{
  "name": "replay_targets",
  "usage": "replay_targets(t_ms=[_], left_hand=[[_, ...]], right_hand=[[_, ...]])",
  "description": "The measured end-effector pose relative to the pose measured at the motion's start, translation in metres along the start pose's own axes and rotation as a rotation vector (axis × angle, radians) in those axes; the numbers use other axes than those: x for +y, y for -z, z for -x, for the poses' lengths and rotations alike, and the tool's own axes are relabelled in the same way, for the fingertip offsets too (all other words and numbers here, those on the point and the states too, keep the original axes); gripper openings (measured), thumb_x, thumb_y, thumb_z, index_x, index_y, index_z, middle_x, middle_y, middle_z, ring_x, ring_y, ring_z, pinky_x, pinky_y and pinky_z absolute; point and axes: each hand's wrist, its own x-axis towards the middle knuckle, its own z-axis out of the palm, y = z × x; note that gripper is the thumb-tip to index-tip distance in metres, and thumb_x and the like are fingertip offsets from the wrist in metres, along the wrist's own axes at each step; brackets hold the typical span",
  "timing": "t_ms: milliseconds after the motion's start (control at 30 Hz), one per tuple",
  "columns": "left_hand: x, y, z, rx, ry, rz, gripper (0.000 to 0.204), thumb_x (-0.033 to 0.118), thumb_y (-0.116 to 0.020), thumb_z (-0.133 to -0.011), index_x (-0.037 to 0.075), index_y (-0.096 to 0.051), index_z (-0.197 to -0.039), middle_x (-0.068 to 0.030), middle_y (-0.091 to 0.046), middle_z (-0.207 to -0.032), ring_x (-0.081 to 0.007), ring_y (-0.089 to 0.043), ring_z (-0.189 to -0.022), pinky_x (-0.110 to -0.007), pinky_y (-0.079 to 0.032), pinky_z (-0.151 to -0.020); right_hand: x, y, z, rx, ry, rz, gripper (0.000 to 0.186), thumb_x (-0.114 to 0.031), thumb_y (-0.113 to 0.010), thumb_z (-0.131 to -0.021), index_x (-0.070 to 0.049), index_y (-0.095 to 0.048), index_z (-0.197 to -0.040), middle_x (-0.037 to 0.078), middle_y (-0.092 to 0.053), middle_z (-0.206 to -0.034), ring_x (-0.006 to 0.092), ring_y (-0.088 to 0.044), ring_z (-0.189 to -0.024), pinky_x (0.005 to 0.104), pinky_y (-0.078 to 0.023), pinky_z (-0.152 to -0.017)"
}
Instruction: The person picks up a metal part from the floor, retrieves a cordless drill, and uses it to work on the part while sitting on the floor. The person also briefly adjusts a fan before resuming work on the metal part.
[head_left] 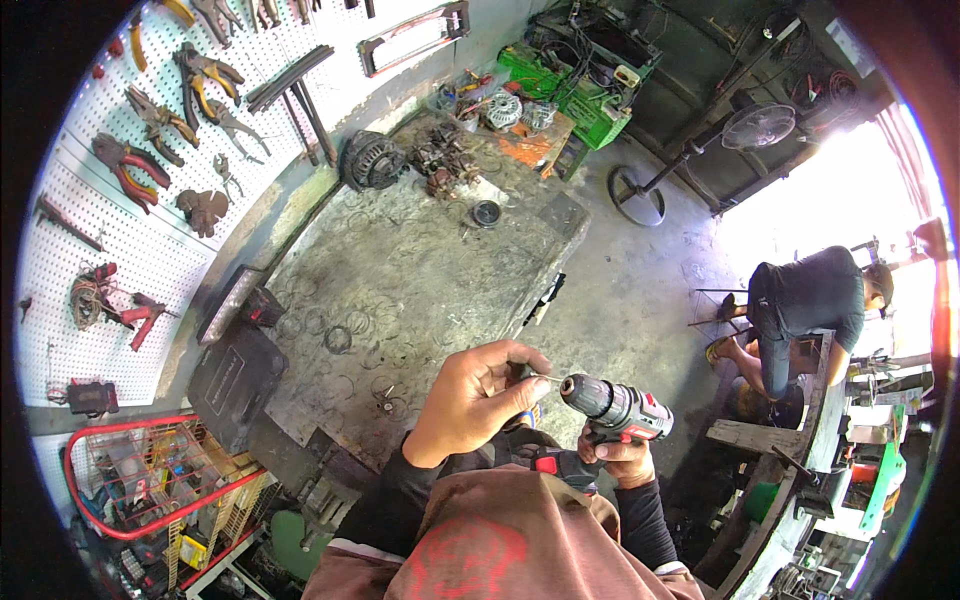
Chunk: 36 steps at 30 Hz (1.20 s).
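A stained workbench (440,260) stands ahead, a black tool case (238,375) at its left. Just beyond the person's brown garment (500,500), a black-and-red cordless drill (622,410) points its chuck (572,388) left. The right hand (626,459) curls round the drill from below. The left hand (465,398), partly folded, pinches 1 thin rod (554,378) at the chuck; whether it is seated cannot be told.

Opening (825,185): blown-out white glare, the strongest light, coming from the right.
Pegboard (150,250): bright, pale, washed out toward the top.
Back wall (690,90): dim, detail lost in shadow.
Workbench (420,270): soft, moderate light.
Drill (605,400): fairly sharp.
Edges: black circular border, bent lines, purplish fringe.
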Motion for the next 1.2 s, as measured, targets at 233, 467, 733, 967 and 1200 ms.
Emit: replay_targets(t_ms=[233, 467, 733, 967, 1200], left_hand=[[0.001, -0.018, -0.008, -0.107, -0.085, -0.183, 0.019, 0.0, -0.07, -0.097, -0.005, -0.068, -0.115, -0.0076, -0.07, -0.104, -0.0115, -0.069, -0.097, -0.026, -0.057, -0.084], [-0.006, -0.027, -0.013, -0.086, -0.157, -0.13, 0.025, 0.0, -0.069, -0.097, -0.006, -0.067, -0.121, -0.0102, -0.065, -0.115, -0.0155, -0.067, -0.107, -0.03, -0.058, -0.089], [-0.027, -0.038, -0.014, -0.015, -0.043, 0.205, 0.025, 0.004, -0.07, -0.097, -0.005, -0.066, -0.12, -0.0091, -0.067, -0.114, -0.0143, -0.066, -0.101, -0.03, -0.055, -0.091], [-0.021, -0.039, -0.032, 0.106, -0.296, 0.302, 0.022, 0.005, -0.06, -0.101, 0.003, -0.052, -0.122, -0.0121, -0.066, -0.106, -0.0198, -0.066, -0.094, -0.038, -0.059, -0.082], [-0.027, -0.047, -0.028, -0.02, -0.002, 0.234, 0.037, 0.005, -0.065, -0.091, 0.005, -0.054, -0.126, 0.0004, -0.05, -0.088, -0.0076, -0.05, -0.072, -0.026, -0.047, -0.066]], right_hand=[[-0.002, 0.0, 0.014, 0.06, 0.047, -0.002, 0.067, -0.009, -0.083, -0.06, 0.001, -0.063, -0.123, 0.009, -0.068, -0.086, 0.0202, -0.063, -0.07, 0.0328, -0.05, -0.062], [-0.005, -0.001, 0.014, 0.025, 0.039, -0.009, 0.066, -0.008, -0.082, -0.061, 0.001, -0.063, -0.124, 0.009, -0.068, -0.085, 0.02, -0.063, -0.068, 0.0329, -0.049, -0.062], [-0.003, 0.0, 0.009, 0.008, 0.057, -0.055, 0.057, -0.008, -0.081, -0.062, 0.004, -0.066, -0.116, 0.01, -0.068, -0.083, 0.0227, -0.063, -0.068, 0.0348, -0.05, -0.062], [-0.006, -0.01, 0.0, 0.007, 0.017, -0.133, 0.046, -0.011, -0.074, -0.057, 0.002, -0.061, -0.1, 0.011, -0.058, -0.07, 0.0232, -0.054, -0.058, 0.0366, -0.043, -0.06], [-0.007, -0.011, -0.001, -0.05, 0.048, -0.193, 0.052, -0.01, -0.079, -0.059, 0.005, -0.065, -0.107, 0.011, -0.063, -0.075, 0.0236, -0.059, -0.06, 0.0354, -0.047, -0.06]])
